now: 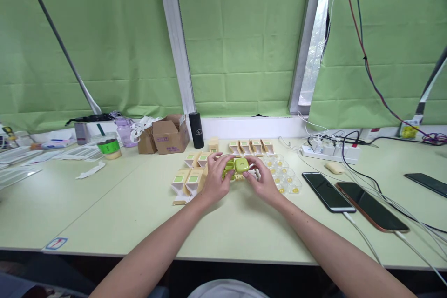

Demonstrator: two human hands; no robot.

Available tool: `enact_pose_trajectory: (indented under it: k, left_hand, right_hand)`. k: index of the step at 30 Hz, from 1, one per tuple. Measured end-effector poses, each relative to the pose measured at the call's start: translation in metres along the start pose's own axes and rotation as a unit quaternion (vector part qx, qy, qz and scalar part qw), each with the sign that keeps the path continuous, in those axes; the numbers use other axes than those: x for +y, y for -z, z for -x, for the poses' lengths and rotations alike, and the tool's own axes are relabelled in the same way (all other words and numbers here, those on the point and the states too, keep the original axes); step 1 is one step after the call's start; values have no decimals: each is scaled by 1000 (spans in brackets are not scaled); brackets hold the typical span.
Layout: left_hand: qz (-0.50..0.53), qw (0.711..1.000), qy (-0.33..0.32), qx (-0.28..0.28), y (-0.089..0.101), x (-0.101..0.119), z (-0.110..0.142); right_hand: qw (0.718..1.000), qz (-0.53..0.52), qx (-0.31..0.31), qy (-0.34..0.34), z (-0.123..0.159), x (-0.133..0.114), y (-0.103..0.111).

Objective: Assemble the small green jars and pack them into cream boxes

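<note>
1. No word or number can be made out with certainty.
2. Cardboard box [171, 137]: purple printed characters on its front – too small to read.
3. Black bottle [196, 131]: pale lettering on its side, likewise illegible.
4. Drink cup [113, 154]: dark marks on its green band [107, 146], unreadable.
5. Table [122, 223]: near its front edge, a blue-bordered sticker [56, 243] with a red mark (its exact shape is unclear).

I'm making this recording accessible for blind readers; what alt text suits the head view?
A person's left hand and right hand hold small glossy green items over a pale table. Small cartons and clear plastic trays sit nearby; two phones lie farther right.
</note>
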State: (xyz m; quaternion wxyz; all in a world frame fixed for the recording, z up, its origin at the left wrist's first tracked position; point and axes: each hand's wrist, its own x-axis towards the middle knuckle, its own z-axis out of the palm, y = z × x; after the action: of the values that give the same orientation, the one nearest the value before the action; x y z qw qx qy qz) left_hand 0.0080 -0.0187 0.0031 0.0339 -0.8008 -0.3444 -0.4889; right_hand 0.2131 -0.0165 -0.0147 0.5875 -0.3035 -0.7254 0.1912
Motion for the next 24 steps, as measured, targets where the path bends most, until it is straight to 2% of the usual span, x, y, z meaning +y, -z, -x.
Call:
enact_pose_trajectory:
  k: [11, 14, 16, 19, 21, 24]
  left_hand:
    - [-34, 995, -77, -58, 1, 7, 2]
    - [-16, 995, -80, -56, 0, 8, 1]
    - [5, 998, -56, -38, 1, 8, 0]
    - [52, 999, 15, 0, 1, 7, -2]
    - [92, 992, 80, 23, 0, 3, -3]
    - [152, 973, 169, 45, -5, -4, -4]
  right_hand:
    - [999, 25, -29, 26, 0, -4, 2]
    - [998, 34, -36, 29, 0, -4, 2]
    - [998, 46, -28, 29, 0, -1, 3]
    - [992, 112, -33, 42, -2, 3, 6]
    - [977, 193, -79, 52, -2, 5, 7]
    - [935, 306, -171, 48, 0, 4, 7]
